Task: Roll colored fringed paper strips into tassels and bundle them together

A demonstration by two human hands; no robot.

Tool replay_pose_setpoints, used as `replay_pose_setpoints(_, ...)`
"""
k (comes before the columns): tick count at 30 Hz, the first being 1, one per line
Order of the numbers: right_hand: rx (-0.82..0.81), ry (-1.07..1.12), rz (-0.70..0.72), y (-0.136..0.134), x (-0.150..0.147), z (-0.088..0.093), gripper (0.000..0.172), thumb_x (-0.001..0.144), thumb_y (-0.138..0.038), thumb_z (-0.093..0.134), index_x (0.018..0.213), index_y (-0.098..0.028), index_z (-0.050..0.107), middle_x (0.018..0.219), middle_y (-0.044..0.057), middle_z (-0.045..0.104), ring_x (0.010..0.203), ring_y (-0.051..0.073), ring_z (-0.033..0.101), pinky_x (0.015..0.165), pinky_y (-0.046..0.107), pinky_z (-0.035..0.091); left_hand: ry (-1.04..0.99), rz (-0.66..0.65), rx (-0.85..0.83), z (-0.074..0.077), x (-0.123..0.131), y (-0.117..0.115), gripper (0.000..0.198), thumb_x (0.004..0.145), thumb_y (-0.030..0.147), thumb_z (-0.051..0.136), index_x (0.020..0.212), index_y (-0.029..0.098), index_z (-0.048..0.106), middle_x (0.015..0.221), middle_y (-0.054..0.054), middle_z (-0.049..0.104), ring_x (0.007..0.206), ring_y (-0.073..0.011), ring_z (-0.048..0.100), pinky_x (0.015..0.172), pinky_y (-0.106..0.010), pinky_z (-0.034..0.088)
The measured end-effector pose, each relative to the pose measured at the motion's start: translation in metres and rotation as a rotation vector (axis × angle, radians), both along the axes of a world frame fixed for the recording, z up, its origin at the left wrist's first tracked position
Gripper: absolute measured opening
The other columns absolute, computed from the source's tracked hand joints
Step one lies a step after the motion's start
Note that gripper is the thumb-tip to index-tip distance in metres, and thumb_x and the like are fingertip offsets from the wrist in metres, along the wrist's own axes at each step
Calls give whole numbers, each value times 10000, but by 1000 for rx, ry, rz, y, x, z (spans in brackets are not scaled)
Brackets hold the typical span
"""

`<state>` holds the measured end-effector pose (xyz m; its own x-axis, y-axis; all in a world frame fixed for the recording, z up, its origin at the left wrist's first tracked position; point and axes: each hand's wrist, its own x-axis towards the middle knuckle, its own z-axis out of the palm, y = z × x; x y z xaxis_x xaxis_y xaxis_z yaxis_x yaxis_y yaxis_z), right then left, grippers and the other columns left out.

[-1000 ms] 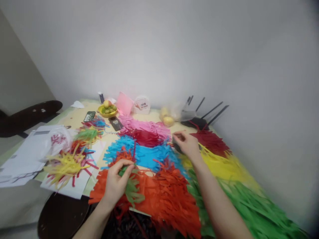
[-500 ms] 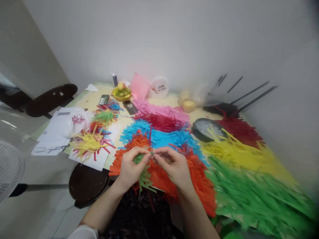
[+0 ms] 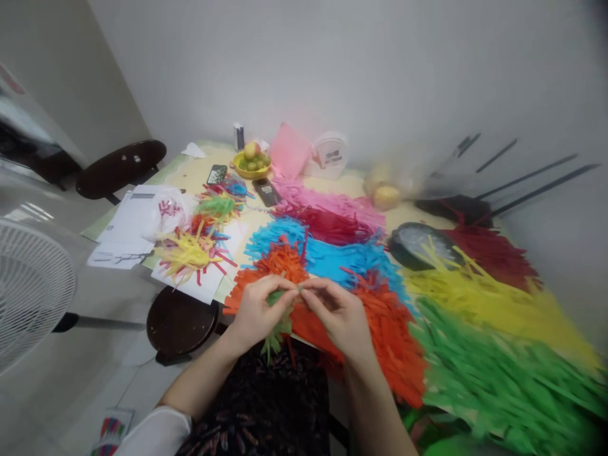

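— Hands first: what have they got?
— Left hand (image 3: 259, 310) is closed around a bunch of green paper strips (image 3: 277, 329), and the loose ends hang below the fist. Right hand (image 3: 339, 313) pinches the top of the bunch, with its fingertips meeting the left thumb.
— Where is that bunch?
— At the near edge of the table (image 3: 199, 180), just in front of the orange fringed paper (image 3: 394, 342) and above the dark patterned clothing (image 3: 270, 411). Blue fringed paper (image 3: 342, 259) lies beyond it, and a brown stool (image 3: 178, 320) stands to the left.

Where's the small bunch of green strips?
Head view, bottom centre: the green strip bunch sits pinched between left hand and right hand, at the orange strips' near edge.
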<state>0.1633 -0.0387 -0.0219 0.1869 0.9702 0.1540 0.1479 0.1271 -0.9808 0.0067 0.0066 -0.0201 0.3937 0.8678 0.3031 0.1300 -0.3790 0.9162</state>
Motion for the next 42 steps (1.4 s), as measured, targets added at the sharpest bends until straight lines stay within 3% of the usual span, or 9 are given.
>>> replay_pose_setpoints(10,-81,93,107,0,1,6,249,797,-426,716,839,-182,721,593,-1,645,446,100,500,447,227,422,-272,-47,-386,-13,4,-6,323,753,414,776,793,160,581,619,18,654,511,-96,616,530,-186,487)
replay_pose_setpoints(22,43,112,-138,-5,-16,6,185,822,-340,715,760,-182,643,577,-42,554,410,58,408,381,181,308,-207,-56,-207,-10,-10,2,221,785,359,742,785,139,721,816,-68,712,782,-171,656,750,-273,518)
replay_pose_setpoints(27,42,118,-146,0,-48,-5,207,834,-365,697,759,-185,629,607,-23,586,469,87,494,427,189,391,-85,-91,-329,-24,-55,7,238,833,355,678,935,143,714,902,-75,723,821,-183,663,757,-275,507)
replay_pose_setpoints(29,-24,110,-29,1,-59,-13,204,855,-388,671,861,-185,652,639,-11,609,501,102,527,449,199,422,-11,40,-274,-30,-98,18,238,846,331,643,1007,161,684,962,-76,715,871,-195,661,789,-293,507)
replay_pose_setpoints(33,-118,167,71,0,-72,-29,322,891,-433,617,1109,-196,606,706,-3,634,500,106,519,425,201,416,249,779,140,-34,-183,55,158,896,259,503,905,177,638,921,-75,679,916,-218,615,886,-359,466)
replay_pose_setpoints(34,-122,169,58,-1,-74,-32,322,890,-439,617,1099,-194,606,705,-1,633,503,106,519,428,201,417,331,860,244,-35,-193,65,168,906,242,477,907,181,634,923,-77,670,937,-226,600,903,-371,456)
replay_pose_setpoints(37,-136,154,5,-7,-77,-37,305,876,-448,630,1035,-187,623,690,2,631,507,108,529,441,204,426,615,707,363,-51,-185,91,205,931,201,431,934,184,636,1022,-96,657,1030,-240,568,961,-390,433)
replay_pose_setpoints(39,-151,155,-65,-17,-73,-40,303,870,-450,639,1022,-188,629,699,9,644,517,113,549,449,209,442,820,542,305,-71,-162,101,207,929,186,442,952,175,648,1103,-117,642,1076,-258,552,978,-403,426)
replay_pose_setpoints(42,-174,147,-238,-45,-57,-45,309,852,-446,669,1024,-192,640,724,15,659,541,121,572,475,219,474,923,498,247,-97,-138,109,218,900,178,485,1023,135,660,1157,-173,622,1093,-324,536,963,-473,422)
